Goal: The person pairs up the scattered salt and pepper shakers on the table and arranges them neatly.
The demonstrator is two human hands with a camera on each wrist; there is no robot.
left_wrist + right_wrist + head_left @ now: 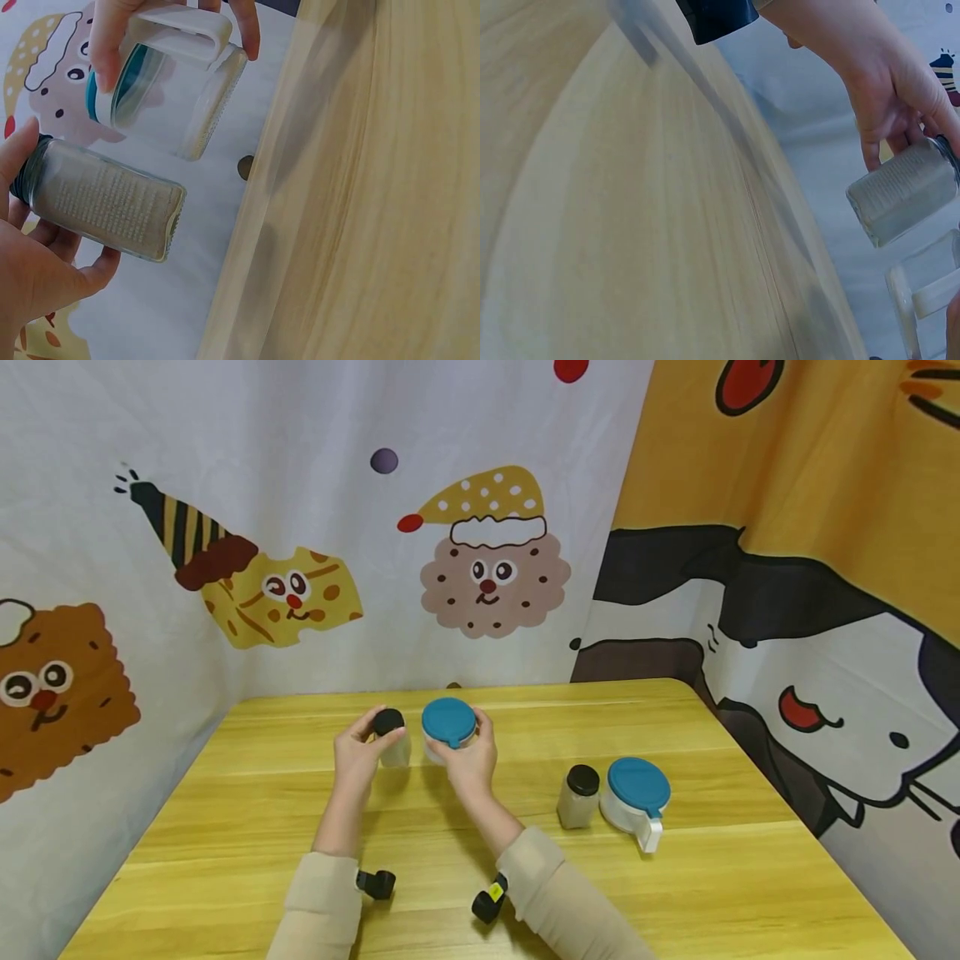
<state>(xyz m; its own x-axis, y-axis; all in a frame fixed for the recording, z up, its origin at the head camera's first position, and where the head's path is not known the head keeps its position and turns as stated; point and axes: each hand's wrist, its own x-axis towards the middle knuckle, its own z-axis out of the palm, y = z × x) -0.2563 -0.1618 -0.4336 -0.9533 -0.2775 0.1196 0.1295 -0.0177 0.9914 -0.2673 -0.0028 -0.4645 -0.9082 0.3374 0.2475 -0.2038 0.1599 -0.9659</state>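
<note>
My left hand [356, 760] grips a square glass spice jar [112, 199] near its black lid [388, 720], thumb on one side and fingers on the other. Pale contents and raised lettering show through its glass. To its right, my right hand [472, 767] holds a clear glass jar [169, 101] with a blue lid [448, 720] and a white handle [187, 28]. Both jars are upright and side by side over the far part of the table, a small gap between them. In the right wrist view only part of the blue-lidded jar [926, 259] shows, at the right edge.
On the right of the wooden table [247, 827] stand a second black-lidded spice jar [577, 802] and a second blue-lidded jar [637, 789] with its white handle facing me. A cartoon-printed curtain [315, 460] hangs behind the table's back edge. Small black cameras sit at both wrists.
</note>
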